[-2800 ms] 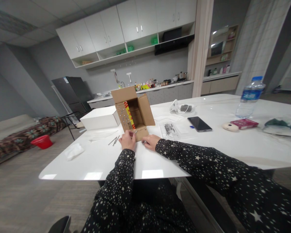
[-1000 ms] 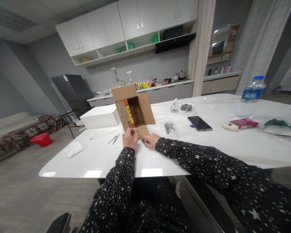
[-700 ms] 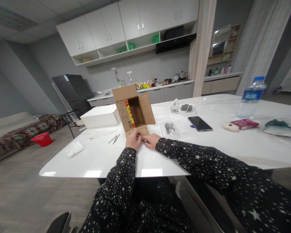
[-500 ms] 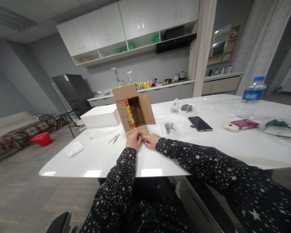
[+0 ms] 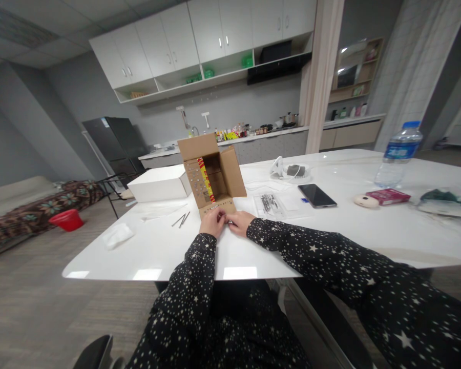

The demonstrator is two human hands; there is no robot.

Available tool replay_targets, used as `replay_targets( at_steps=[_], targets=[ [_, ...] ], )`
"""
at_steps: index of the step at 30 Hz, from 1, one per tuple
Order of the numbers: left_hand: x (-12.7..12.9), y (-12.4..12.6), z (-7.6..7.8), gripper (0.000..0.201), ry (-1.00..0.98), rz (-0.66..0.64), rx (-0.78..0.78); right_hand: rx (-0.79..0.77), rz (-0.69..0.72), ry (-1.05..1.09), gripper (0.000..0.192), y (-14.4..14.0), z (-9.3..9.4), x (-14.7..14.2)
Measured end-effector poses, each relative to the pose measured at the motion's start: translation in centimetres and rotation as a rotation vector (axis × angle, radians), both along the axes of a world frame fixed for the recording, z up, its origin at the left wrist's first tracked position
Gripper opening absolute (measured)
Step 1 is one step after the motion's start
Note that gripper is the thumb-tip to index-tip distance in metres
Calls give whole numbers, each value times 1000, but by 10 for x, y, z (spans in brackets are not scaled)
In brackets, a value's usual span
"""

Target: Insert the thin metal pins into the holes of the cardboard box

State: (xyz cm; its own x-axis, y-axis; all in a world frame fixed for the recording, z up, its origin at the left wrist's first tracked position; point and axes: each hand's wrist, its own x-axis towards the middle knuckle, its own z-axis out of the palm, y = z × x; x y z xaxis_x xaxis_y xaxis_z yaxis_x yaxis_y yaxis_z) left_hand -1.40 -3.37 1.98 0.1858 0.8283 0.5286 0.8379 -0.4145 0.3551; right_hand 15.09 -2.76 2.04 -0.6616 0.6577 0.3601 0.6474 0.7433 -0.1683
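Observation:
A brown cardboard box [image 5: 211,171] lies on its side on the white table [image 5: 330,230], flaps open toward me. Small metal nails stick in its left flap and in the lower flap [image 5: 219,208]. My left hand [image 5: 212,223] and my right hand [image 5: 239,223] rest on the table just in front of that lower flap. Their fingertips meet on a small metal nail [image 5: 229,222]. How much each hand grips it is hard to see. Two or three loose nails [image 5: 181,220] lie left of my left hand.
A clear bag of nails [image 5: 269,204] lies right of the box, with a black phone [image 5: 317,196] beyond it. A white box [image 5: 159,185] stands to the left, near a crumpled tissue [image 5: 117,237]. A water bottle [image 5: 397,154] and a pink box [image 5: 386,196] are far right.
My left hand was up at the lower flap a second ago. It has come down and right to meet my right hand, which stayed put. The box has not moved.

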Motion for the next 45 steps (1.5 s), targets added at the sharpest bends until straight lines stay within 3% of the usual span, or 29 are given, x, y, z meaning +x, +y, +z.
replay_targets(
  at_steps=[20, 45],
  targets=[
    [-3, 5, -4, 10, -25, -40, 30, 28, 18, 0, 25, 5, -5, -1],
    [-2, 3, -2, 11, -43, -47, 24, 4, 23, 3, 23, -3, 5, 0]
  ],
)
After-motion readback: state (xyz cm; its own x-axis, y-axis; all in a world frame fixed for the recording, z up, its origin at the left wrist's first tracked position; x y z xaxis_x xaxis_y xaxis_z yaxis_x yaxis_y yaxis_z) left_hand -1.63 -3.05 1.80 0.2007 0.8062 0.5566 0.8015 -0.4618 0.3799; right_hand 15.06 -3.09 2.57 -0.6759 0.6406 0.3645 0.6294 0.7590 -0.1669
